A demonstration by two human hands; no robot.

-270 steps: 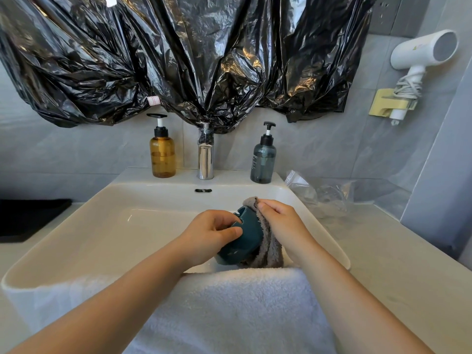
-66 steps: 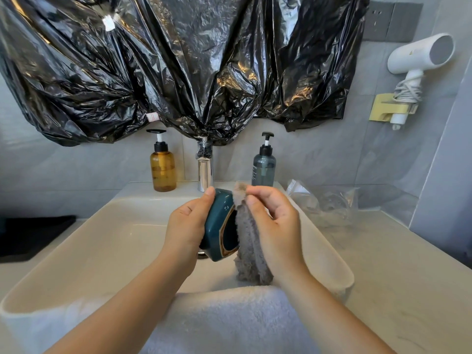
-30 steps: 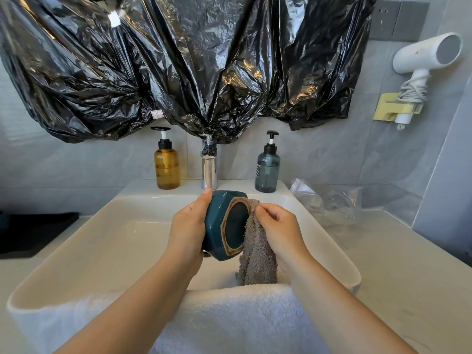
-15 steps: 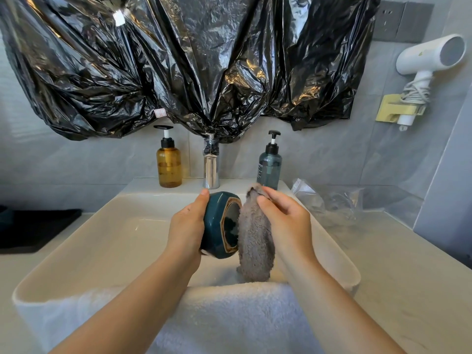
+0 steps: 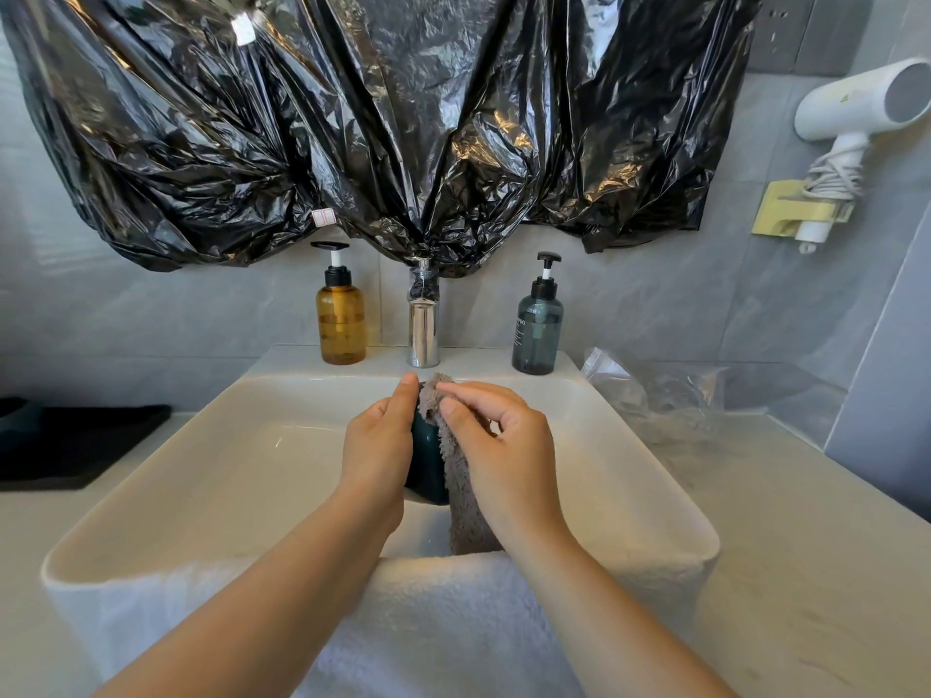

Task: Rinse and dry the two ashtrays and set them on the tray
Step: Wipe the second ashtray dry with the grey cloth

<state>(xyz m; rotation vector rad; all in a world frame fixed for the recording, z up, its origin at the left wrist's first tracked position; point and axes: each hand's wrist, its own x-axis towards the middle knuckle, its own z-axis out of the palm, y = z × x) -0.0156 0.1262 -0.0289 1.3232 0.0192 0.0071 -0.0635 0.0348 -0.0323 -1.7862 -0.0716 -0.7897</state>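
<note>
While my left hand [image 5: 378, 445] grips one ashtray [image 5: 427, 463] mid-frame, my right hand [image 5: 509, 453] pinches one grey cloth [image 5: 462, 496] against it. Its mouth, visible earlier, is now covered.

Both forearms reach in from below, hands close together. Left hand [image 5: 378, 448] grips the ashtray [image 5: 427, 463], thumb over its top; right hand [image 5: 509, 445] pinches the cloth [image 5: 466, 516], fingers curled.

Found open sink [image 5: 216, 476] bowl left of the left hand [image 5: 378, 448] and right of the right hand [image 5: 509, 458]. Beyond the hands, met tap [image 5: 423, 327] between amber bottle [image 5: 340, 322] and grey bottle [image 5: 537, 337], under low-hanging black plastic [image 5: 403, 118]. Farther right, saw bare bench [image 5: 781, 546] up to crumpled clear bag [image 5: 655, 395].
</note>
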